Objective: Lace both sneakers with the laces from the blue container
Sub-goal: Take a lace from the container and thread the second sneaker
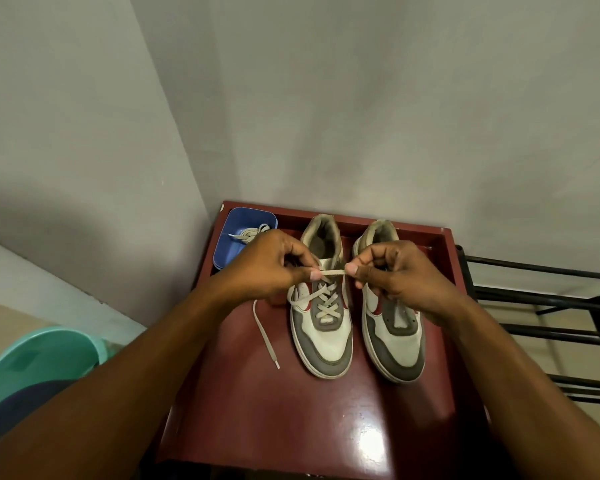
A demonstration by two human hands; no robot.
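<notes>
Two grey, white and red sneakers stand side by side on a dark red table [257,410], toes toward me. The left sneaker [323,341] carries a beige lace [326,299] crossed through its eyelets. My left hand [271,268] and my right hand [392,275] each pinch that lace, holding a short stretch taut between them above the tongue. One loose end [265,337] trails down onto the table at the left. The right sneaker [395,341] shows no lace. A blue container [229,247] at the table's back left corner holds another beige lace [248,234].
Grey walls close in behind and to the left of the table. A black metal rack [551,306] stands at the right. A teal plastic tub [39,362] sits on the floor at the lower left.
</notes>
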